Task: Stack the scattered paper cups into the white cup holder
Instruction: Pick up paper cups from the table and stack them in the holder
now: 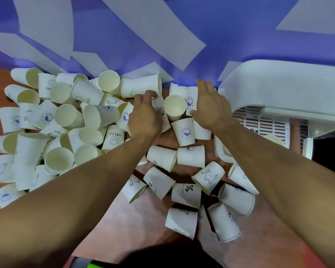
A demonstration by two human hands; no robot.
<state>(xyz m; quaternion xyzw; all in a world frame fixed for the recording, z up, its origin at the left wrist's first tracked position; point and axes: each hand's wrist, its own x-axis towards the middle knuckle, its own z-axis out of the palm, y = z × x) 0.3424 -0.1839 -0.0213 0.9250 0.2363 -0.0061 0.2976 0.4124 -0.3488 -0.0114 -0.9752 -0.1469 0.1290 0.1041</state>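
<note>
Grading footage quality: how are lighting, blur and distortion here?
Head view, light: even, soft shadows beneath the cups, a dark shadow on the table. Head view, lens: wide-angle stretch on both forearms. Head view, focus: left hand and right hand slightly soft.

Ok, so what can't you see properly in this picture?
All in the head view:
White cup holder: cut off by the right edge; its inside doesn't show.
Logo cup: mostly covered by the left hand, so whether it's gripped is unclear.
Green thing: cut off by the bottom edge, unidentifiable.
Left pile: lower cups are buried under others.
</note>
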